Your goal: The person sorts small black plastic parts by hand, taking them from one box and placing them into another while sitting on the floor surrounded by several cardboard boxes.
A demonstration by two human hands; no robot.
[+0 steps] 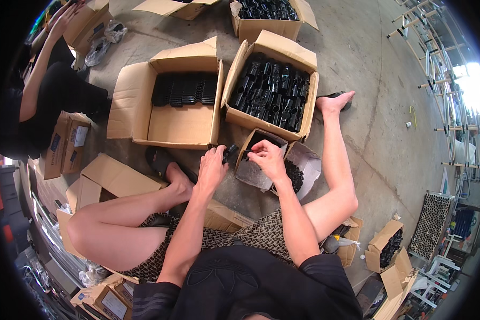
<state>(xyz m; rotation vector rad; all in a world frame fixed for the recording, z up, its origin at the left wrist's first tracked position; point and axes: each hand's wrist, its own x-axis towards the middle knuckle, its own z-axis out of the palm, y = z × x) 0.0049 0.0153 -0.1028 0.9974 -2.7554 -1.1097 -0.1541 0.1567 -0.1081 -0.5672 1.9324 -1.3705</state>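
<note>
My left hand (213,168) is closed around a short black plastic part (230,153), whose end sticks out past the thumb. To its right, my right hand (269,160) hovers over a small open cardboard box (249,178), thumb and fingertips pinched together. Whatever they hold, if anything, is too small to make out. Beside that box stands another small carton (311,160) with many tiny black pieces (294,176) in it. Just beyond is a large carton (290,47) full of glossy black tubular plastic parts (272,93).
An open carton (181,125) at the left holds a row of stacked black parts (185,89). Further boxes (266,28) stand at the back. A co-worker (48,101) sits at the far left. Metal frames (453,101) line the right side; several cartons (386,248) surround my legs.
</note>
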